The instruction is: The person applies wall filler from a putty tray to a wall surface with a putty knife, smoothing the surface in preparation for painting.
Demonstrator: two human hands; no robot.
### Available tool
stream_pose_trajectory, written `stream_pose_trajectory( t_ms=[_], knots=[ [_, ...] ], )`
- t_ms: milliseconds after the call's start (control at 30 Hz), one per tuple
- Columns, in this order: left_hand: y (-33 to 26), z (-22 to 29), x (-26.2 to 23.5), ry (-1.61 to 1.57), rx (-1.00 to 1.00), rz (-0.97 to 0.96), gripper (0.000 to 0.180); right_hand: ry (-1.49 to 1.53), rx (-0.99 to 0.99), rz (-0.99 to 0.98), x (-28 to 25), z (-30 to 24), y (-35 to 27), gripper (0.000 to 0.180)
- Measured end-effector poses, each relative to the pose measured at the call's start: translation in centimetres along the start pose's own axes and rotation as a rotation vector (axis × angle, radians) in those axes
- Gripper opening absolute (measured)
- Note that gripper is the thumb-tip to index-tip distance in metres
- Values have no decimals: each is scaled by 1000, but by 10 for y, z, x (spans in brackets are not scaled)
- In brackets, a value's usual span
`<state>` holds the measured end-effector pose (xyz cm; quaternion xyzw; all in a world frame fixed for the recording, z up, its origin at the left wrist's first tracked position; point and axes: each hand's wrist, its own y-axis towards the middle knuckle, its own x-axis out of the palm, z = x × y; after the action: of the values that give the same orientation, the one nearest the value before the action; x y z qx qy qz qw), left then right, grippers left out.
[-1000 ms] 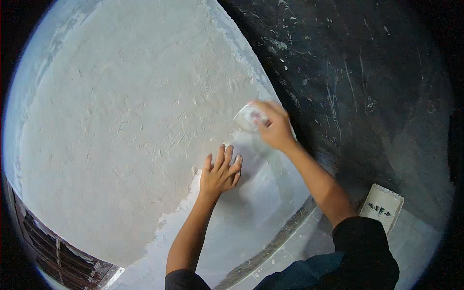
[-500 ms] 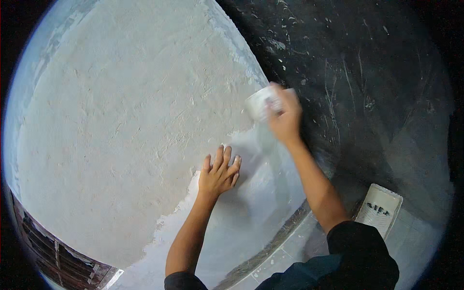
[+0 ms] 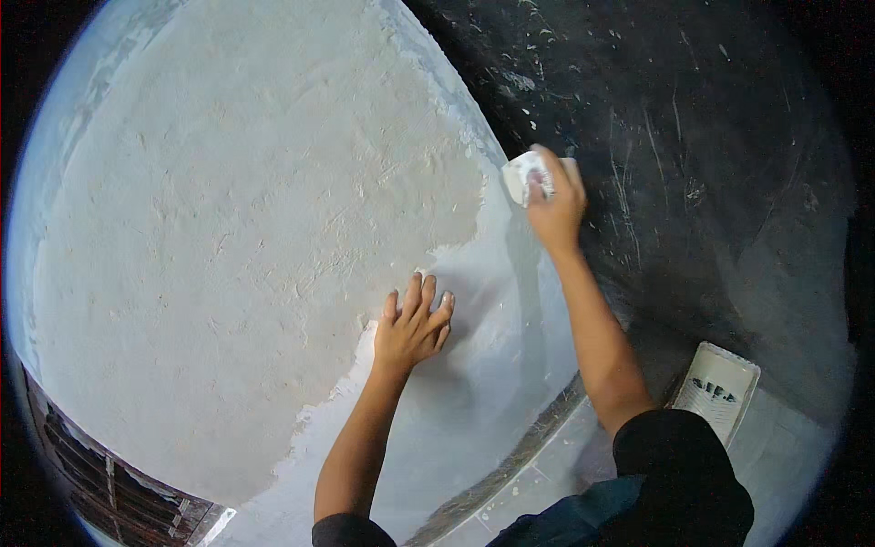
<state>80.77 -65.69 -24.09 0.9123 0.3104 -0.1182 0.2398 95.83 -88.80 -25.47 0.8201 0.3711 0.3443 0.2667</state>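
My left hand (image 3: 415, 330) rests with its fingers spread on the pale wall (image 3: 237, 201), at the border between rough beige plaster and a smoother, whiter area (image 3: 474, 365). My right hand (image 3: 556, 205) is closed round a white, hand-sized pad (image 3: 526, 177) at the wall's right edge, where the dark wall (image 3: 674, 146) begins. My fingers hide part of the pad, so its exact kind is unclear. Just below it, a damp-looking greyish strip (image 3: 526, 264) runs down the whiter area.
At the lower right, a whitish paint tray (image 3: 729, 365) with a ribbed slope stands on the tiled floor (image 3: 538, 474). A dark brown slatted frame (image 3: 100, 474) meets the wall at the lower left. White splatters mark the dark wall.
My right hand has moved a little to the right with the white pad, from the beige plaster's border to the wall's edge. My left hand has stayed in place.
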Motion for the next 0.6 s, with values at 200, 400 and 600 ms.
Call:
stream_pose_trajectory(
  t_ms=[200, 400, 600],
  knots=[
    [2, -1, -1, -69, -8, -39, 48, 199, -246, -175, 27, 0, -25, 43],
    [-4, -3, 0, -57, -18, -103, 46, 456, -145, -159, 36, -27, -42, 36],
    [-2, -5, -4, -46, -14, -66, 48, 94, 19, -47, 11, -24, -14, 34]
  ],
)
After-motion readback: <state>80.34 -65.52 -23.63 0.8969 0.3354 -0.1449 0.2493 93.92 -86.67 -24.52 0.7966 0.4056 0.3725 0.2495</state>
